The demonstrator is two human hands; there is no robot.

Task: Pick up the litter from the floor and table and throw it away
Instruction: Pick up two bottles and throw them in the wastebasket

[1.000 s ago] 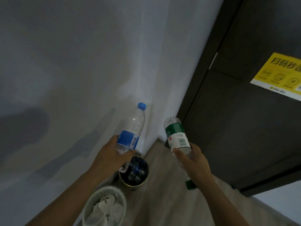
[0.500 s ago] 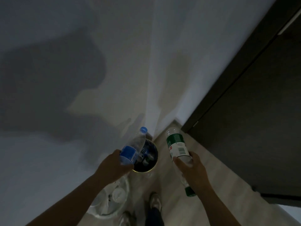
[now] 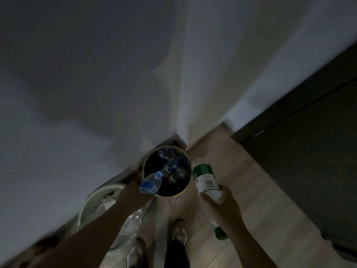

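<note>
Bottles filled both your hands: your left hand [image 3: 133,198] gripped the blue-capped bottle [image 3: 150,182] over the bin [image 3: 151,163]; your right hand [image 3: 224,206] gripped the green-labelled bottle [image 3: 204,180] just beside its rim.

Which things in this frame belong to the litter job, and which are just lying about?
Job: clear plastic bottle with blue label, in the left hand; clear plastic bottle with green label, in the right hand; round dark bin with gold rim, bottles inside.
Lying about: white round basket; dark cabinet door; person's shoes.
</note>
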